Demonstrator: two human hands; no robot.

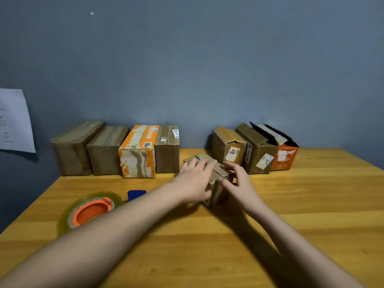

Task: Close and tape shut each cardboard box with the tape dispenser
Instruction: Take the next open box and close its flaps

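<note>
From the head camera, a small brown cardboard box [216,179] stands on the wooden table [291,204], pulled out in front of the row of boxes along the grey wall [187,59]. The left hand [194,180] lies over the box's top and left side, fingers fairly straight and spread, pressing the top flaps down. The right hand [239,180] comes in from the other side with its fingers curled round the box's right top edge, thumb toward the flap seam. A narrow gap shows between the flaps at the far end.

The tape dispenser [92,213], an orange hub inside a roll of clear tape, lies flat on the table to the left, well apart from both hands, beside the left forearm. A small dark blue object [136,194] lies just beyond it; what it is cannot be told.

Against the wall stand four closed boxes on the left: two plain brown boxes [89,148], an orange-and-white printed box [138,151] and a brown box with a label [167,149]. On the right stand two labelled brown boxes [243,149] and an orange box [283,155] with raised black flaps. A sheet of paper [15,121] hangs on the wall at far left.
</note>
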